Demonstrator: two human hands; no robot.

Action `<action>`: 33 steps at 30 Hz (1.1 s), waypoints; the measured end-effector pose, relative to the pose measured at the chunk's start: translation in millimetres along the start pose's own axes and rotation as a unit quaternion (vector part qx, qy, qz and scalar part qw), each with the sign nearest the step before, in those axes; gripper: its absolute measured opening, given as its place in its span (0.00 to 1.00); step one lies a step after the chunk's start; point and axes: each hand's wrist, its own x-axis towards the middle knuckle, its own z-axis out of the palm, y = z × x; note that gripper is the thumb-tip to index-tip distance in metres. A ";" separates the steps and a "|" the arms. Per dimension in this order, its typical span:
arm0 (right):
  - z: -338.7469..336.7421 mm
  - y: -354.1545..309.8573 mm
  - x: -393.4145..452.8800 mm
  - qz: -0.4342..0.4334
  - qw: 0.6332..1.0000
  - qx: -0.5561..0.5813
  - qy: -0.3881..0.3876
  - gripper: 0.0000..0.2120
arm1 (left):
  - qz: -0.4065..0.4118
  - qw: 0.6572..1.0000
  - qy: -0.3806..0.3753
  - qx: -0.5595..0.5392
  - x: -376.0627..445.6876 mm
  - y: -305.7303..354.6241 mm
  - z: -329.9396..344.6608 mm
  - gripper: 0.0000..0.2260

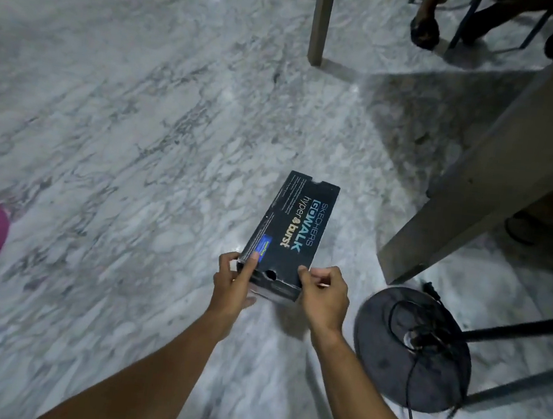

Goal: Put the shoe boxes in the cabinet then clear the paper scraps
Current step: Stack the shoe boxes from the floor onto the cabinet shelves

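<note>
A single wide-angle head camera looks steeply down and forward from standing height at the grey-veined white marble floor [112, 128], both bare forearms reaching in from the bottom edge, close beneath the lens.

A black shoe box [287, 234] is held lengthwise over the marble floor [123, 116], its near end gripped by the left hand [234, 282] and right hand [322, 295]. A round black fan base [386, 356] sits at 4 o'clock.

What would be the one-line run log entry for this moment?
step: carry shoe box | left hand: grips near end | right hand: grips near end | box: lid closed, above marble floor | cabinet: not visible
</note>
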 end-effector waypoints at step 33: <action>104.1 -235.4 -382.7 -0.231 0.808 0.017 -0.541 0.42 | 0.249 0.965 0.071 -0.049 -340.7 129.6 -412.1 0.31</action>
